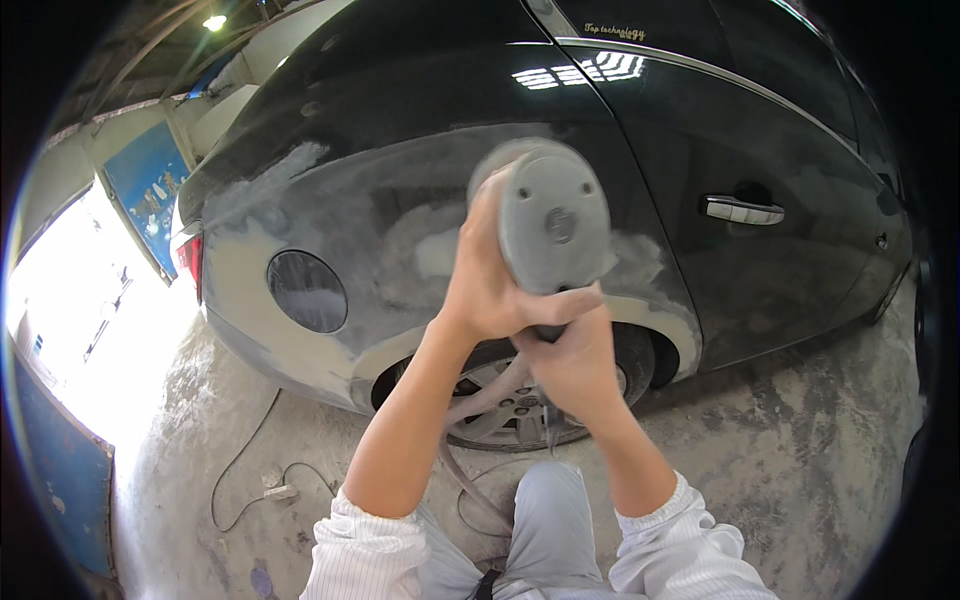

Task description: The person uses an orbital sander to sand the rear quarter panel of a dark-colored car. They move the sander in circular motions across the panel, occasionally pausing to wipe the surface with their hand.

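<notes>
A grey, dusty power sander [557, 215] with a rounded top is held in front of the rear side panel of a black car [370, 190]. My left hand [485, 280] wraps round the left side of its body, thumb across the lower end. Just below, my right hand [575, 365] closes round the handle end. The sander's pad side faces the panel; whether it touches is hidden. Dull sanded patches and pale beige filler [240, 270] cover the panel around the dark round fuel flap [307, 290] and the wheel arch. A dusty hose [490, 395] hangs from the sander.
The rear wheel [520, 400] lies below my hands, near my knees. A thin cable [232, 470] with a small pale block [280, 492] runs over the dusty concrete floor [780, 460]. At right is the car door's chrome handle [742, 209]; blue panels [147, 190] flank a bright opening at left.
</notes>
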`<state>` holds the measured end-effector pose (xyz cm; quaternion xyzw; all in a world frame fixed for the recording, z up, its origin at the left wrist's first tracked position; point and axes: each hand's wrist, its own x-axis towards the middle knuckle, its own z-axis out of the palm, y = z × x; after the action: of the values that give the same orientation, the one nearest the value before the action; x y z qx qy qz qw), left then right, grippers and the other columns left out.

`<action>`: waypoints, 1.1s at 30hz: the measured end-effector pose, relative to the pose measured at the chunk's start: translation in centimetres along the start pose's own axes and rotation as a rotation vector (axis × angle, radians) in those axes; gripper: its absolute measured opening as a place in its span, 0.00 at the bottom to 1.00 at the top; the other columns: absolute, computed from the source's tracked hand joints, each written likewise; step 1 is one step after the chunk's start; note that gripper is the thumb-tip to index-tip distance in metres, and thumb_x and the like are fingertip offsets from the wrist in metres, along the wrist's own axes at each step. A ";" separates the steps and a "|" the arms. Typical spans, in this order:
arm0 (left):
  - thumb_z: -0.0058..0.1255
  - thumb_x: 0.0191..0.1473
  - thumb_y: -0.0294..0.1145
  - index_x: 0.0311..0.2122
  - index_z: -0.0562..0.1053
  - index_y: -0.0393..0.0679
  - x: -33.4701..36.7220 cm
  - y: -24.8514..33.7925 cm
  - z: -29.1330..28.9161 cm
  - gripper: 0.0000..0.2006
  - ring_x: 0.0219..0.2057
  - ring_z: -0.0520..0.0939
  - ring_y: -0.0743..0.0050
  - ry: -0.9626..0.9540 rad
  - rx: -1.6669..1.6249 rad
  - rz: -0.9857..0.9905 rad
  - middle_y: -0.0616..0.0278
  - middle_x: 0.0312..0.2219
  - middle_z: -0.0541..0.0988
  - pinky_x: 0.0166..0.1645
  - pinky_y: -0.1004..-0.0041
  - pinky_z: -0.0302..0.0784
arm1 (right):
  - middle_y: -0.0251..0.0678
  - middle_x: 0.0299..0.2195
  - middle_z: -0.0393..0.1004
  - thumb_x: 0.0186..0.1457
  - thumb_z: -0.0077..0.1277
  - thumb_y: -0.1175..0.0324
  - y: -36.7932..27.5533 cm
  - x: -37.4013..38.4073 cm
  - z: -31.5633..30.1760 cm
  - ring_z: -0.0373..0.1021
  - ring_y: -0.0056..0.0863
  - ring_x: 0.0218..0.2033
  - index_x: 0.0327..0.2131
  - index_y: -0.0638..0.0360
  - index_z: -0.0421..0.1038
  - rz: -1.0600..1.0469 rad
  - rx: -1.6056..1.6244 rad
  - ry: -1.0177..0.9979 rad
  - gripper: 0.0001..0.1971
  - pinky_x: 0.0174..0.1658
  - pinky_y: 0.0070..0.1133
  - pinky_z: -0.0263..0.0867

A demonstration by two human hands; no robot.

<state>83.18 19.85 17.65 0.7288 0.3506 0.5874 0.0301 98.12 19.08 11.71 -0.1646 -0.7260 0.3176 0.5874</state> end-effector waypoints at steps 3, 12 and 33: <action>0.81 0.32 0.56 0.65 0.71 0.36 -5.9 -1.5 -3.8 0.55 0.61 0.79 0.59 0.052 -0.169 -0.269 0.52 0.58 0.79 0.64 0.57 0.77 | 0.62 0.38 0.81 0.51 0.66 0.81 0.8 -1.5 3.1 0.80 0.66 0.45 0.51 0.69 0.59 0.060 -0.045 -0.109 0.29 0.46 0.48 0.76; 0.79 0.34 0.69 0.78 0.54 0.39 -11.6 -1.8 -9.6 0.72 0.72 0.71 0.52 0.400 -0.314 -0.181 0.51 0.72 0.66 0.77 0.52 0.70 | 0.67 0.36 0.78 0.53 0.69 0.74 -0.5 -2.9 11.2 0.77 0.70 0.43 0.54 0.73 0.58 0.072 -0.014 -0.391 0.33 0.46 0.51 0.73; 0.81 0.39 0.62 0.77 0.55 0.38 -11.9 -2.8 -8.5 0.68 0.70 0.73 0.53 0.399 -0.376 -0.264 0.50 0.69 0.68 0.76 0.53 0.74 | 0.65 0.42 0.76 0.51 0.68 0.77 0.8 -1.5 9.4 0.75 0.71 0.42 0.53 0.73 0.57 -0.004 -0.076 -0.392 0.33 0.43 0.51 0.72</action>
<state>73.62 12.34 9.06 0.5287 0.3265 0.7645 0.1713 89.39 16.25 9.02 -0.1204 -0.8383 0.3147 0.4286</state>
